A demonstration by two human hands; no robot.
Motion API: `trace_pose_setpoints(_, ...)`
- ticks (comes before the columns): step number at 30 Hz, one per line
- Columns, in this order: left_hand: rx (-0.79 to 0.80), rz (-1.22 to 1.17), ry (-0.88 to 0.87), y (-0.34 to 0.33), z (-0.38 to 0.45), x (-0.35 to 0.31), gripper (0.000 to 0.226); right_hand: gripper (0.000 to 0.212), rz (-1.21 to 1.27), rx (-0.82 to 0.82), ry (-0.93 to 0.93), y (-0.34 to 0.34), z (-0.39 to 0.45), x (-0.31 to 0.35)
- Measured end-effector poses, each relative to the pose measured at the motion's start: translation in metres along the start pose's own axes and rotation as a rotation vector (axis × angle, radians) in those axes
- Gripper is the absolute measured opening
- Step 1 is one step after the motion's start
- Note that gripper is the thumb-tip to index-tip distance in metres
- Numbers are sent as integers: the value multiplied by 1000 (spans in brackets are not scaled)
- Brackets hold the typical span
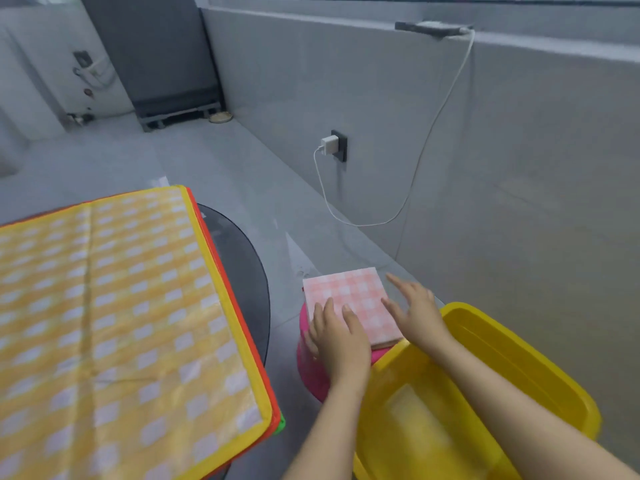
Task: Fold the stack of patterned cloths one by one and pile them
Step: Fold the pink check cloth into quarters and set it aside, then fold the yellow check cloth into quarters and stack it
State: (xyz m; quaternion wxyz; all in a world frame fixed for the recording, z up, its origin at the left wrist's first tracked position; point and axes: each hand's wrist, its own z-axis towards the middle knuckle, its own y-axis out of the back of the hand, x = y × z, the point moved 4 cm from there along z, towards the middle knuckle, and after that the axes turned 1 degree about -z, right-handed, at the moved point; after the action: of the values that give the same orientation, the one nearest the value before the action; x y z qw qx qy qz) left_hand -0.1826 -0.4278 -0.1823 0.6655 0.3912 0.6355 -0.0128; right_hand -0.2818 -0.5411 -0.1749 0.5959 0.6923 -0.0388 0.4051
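A folded pink checked cloth (356, 299) lies square on a pink stool (313, 372) at centre right. My left hand (337, 336) rests flat on its near left part, fingers spread. My right hand (414, 306) lies on its right edge, fingers apart and pointing away. Neither hand grips anything. At the left, a stack of unfolded cloths (121, 323) lies spread flat on a dark round table (242, 258); the top one is yellow checked with a yellow border, and red and green edges show beneath it.
A yellow plastic tub (519, 362) stands at lower right under my right forearm, next to the stool. A grey wall runs along the right with a white charger (329, 144) and its hanging cable. Grey floor lies between table and stool.
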Motion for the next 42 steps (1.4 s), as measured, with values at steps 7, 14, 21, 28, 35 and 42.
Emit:
trace_pose_setpoints(7, 47, -222, -233, 88, -48, -89, 34, 29, 151, -107, 271, 99, -45, 103)
trace_pose_setpoints(14, 37, -181, -452, 203, -80, -114, 23, 24, 175, -88, 446, 126, -100, 207)
trace_pose_setpoints(21, 12, 18, -518, 304, -94, -70, 22, 20, 187, 29, 561, 80, -144, 279)
trace_pose_setpoints(28, 59, 153, -431, 360, -99, 4, 22, 21, 191, 217, 643, 8, -171, 302)
trace_pose_setpoints(35, 175, 305, -371, 371, -99, 59, 17, 25, 51, 407, 737, -41, -184, 304)
trace_pose_setpoints(42, 251, 317, -410, 376, -103, 83, 17, 56, -56, 490, 874, -54, -190, 296)
